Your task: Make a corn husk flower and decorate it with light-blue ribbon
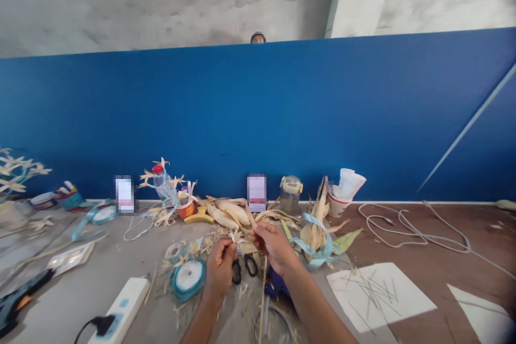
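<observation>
My left hand [220, 269] is closed in a pinch on a small pale husk flower [234, 235], whose petals stick up above the fingertips. Close beside it, my right hand [274, 244] has its fingers closed on a strip of dried corn husk [250, 216] that rises from the grip. Black-handled scissors [250, 265] lie just below and between the hands, their blades hidden. Behind them is a heap of dried corn husks [226, 214]. A spool of blue ribbon [188, 279] rests left of my left hand. Under my right forearm, a dark blue object [276, 285] is partly covered.
A white power strip [124, 309] with a black plug and a glue gun [24, 301] lie front left. Thin wires rest on white paper [379, 295] at right. A bottle with husk flowers [163, 185], a jar [290, 193] and paper cups [338, 204] line the blue partition [258, 118].
</observation>
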